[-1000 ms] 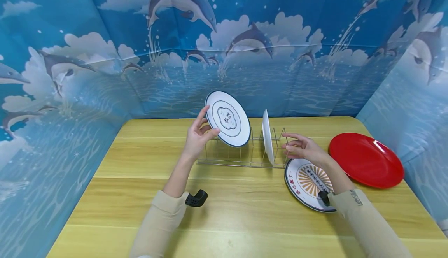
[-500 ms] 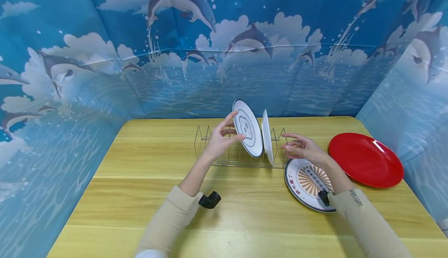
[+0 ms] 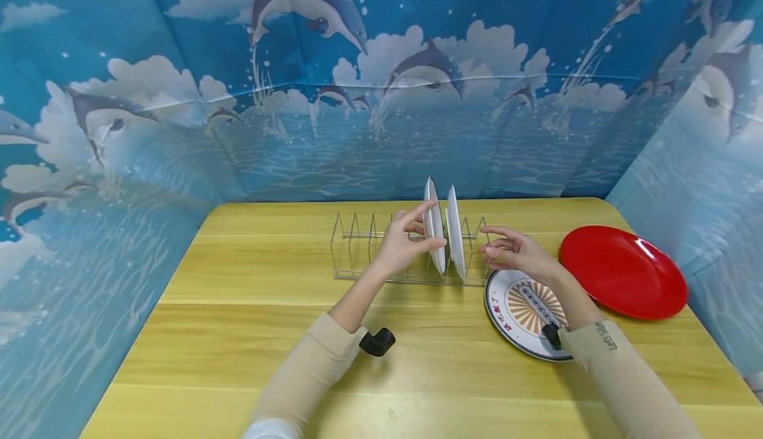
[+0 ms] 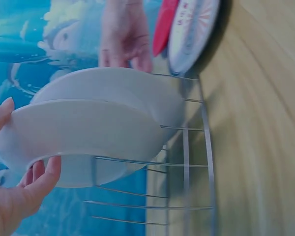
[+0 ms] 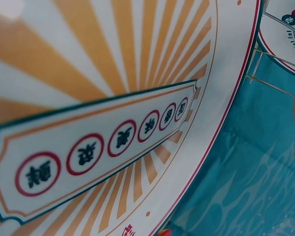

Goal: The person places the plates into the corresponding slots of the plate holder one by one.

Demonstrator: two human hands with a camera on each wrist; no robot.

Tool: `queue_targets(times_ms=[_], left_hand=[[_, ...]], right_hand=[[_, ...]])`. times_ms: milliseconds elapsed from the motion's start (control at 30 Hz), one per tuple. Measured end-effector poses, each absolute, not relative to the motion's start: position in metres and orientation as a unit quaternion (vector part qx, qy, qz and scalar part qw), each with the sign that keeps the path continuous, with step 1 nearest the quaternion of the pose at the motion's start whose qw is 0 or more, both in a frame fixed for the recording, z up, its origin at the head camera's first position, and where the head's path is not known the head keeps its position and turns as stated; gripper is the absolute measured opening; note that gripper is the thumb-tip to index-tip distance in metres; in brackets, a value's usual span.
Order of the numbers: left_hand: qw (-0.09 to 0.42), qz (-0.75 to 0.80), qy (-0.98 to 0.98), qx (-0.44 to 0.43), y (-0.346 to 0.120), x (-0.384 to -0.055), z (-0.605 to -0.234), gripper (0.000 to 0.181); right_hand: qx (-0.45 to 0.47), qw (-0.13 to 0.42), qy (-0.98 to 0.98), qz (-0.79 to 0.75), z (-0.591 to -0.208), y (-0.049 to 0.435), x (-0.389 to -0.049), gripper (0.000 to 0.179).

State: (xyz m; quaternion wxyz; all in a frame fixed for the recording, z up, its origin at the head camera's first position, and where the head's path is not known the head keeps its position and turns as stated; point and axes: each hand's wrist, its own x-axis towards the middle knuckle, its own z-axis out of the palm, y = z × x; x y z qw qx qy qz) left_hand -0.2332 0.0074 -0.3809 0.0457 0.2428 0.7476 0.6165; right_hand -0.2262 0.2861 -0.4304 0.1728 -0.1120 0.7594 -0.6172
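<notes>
A white plate with a dark rim (image 3: pixel 436 234) stands almost upright in the wire dish rack (image 3: pixel 369 273). My left hand (image 3: pixel 401 243) pinches its left side, thumb in front and fingers toward the back. Immediately to its right, apart at the top, another white plate (image 3: pixel 456 234) stands in the rack. My right hand (image 3: pixel 521 257) is at the rack's right end, fingers curled about the end wire. In the left wrist view, both plates (image 4: pixel 83 128) overlap, and the left fingers (image 4: pixel 44 177) grip the nearer one's edge.
Below the right wrist lies a patterned plate (image 3: pixel 512 313) with orange rays, its printed face filling much of the right wrist view. A large red oval plate (image 3: pixel 622 270) lies farther right on the wooden table (image 3: pixel 238 346). A dolphin-printed cloth (image 3: pixel 286 141) closes off the back.
My left hand has moved right and slightly down with the dark-rimmed plate, turning it from facing forward to nearly edge-on in the rack. My right hand has stayed still.
</notes>
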Motion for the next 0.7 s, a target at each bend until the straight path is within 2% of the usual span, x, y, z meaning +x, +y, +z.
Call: queue_targets(times_ms=[300,700], left_hand=[[0.040,0.605,0.761,0.229,0.018,-0.234,-0.403,0.063],[0.033,0.601,0.767,0.222,0.019,-0.231,-0.405,0.064]], right_hand=[[-0.113,0.174,0.758,-0.618,-0.430,0.287,-0.226,0.062],[-0.115,0.173,0.759,-0.618,-0.429,0.286,-0.225,0.061]])
